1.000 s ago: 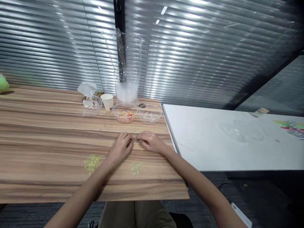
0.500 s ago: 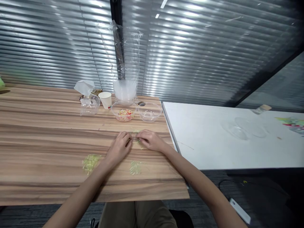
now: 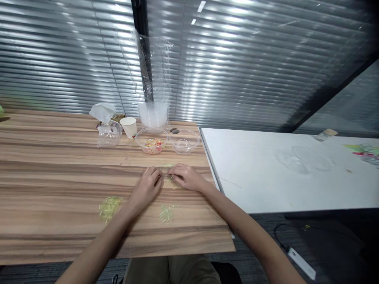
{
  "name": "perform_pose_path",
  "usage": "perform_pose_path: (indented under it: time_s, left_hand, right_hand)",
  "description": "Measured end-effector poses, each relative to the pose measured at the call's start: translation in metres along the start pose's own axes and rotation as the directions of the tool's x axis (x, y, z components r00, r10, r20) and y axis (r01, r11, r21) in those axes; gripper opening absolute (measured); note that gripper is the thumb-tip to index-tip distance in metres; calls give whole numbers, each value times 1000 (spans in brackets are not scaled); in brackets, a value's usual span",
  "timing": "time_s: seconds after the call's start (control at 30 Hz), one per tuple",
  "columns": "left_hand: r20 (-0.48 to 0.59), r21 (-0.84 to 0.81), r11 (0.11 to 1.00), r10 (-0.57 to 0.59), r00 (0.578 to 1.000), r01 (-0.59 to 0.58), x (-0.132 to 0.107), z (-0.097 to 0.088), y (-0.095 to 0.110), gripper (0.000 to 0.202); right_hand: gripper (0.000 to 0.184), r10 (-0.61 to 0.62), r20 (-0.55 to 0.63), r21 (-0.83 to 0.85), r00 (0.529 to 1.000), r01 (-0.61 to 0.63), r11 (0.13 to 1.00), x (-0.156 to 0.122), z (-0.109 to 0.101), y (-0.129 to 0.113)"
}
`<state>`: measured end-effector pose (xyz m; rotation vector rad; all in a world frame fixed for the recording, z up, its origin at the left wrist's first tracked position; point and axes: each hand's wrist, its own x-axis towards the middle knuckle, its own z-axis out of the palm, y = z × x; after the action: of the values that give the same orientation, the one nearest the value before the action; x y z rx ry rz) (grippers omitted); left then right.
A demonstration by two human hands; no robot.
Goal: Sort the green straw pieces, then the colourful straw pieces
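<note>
both your left hand [image 3: 146, 188] and right hand [image 3: 186, 178] curl fingertip-to-fingertip over green slivers [image 3: 171, 180] on the wooden table [image 3: 59, 173], hold unclear; light and flimsy, they likely want pinching mid-length.

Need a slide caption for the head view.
Left hand and right hand meet over pale green strips on the wooden table.

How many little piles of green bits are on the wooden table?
3. The left pile lies apart, the near pile nearer the person than both hands, the far pile between the left hand and right hand. Bits may hide under them.
</note>
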<state>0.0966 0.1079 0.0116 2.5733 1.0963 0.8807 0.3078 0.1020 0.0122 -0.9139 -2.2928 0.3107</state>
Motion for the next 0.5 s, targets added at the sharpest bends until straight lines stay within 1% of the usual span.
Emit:
perform_pose_path:
  time_s: [0.5]
  left_hand:
    - [30, 31, 1000, 5, 1000, -6, 1, -3, 3, 12]
  right_hand:
    - [25, -17, -21, 28, 1000, 18, 999, 0, 0, 2]
